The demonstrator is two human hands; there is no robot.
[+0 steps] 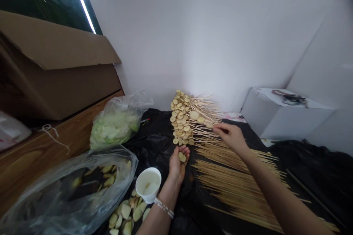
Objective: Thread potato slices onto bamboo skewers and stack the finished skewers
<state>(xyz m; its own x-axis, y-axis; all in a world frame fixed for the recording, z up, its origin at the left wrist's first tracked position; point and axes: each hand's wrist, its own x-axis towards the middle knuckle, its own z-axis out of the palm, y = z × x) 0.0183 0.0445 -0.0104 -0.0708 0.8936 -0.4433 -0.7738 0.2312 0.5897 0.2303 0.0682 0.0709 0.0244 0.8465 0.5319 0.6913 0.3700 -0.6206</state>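
My left hand is turned palm up with its fingers curled around a few round potato slices. Pinched between the fingertips of my right hand is a skewer with potato slices along it, pointing left over the pile. Behind my hands, finished-looking potato skewers lie stacked, their slices at the left end and bare sticks to the right. Beneath my right forearm, many bare bamboo skewers are spread in rows.
A white tub stands beside my left wrist, near loose potato slices. Further left are a clear plastic bag with more slices, a bag of cut greens and a cardboard box. A white box sits at right.
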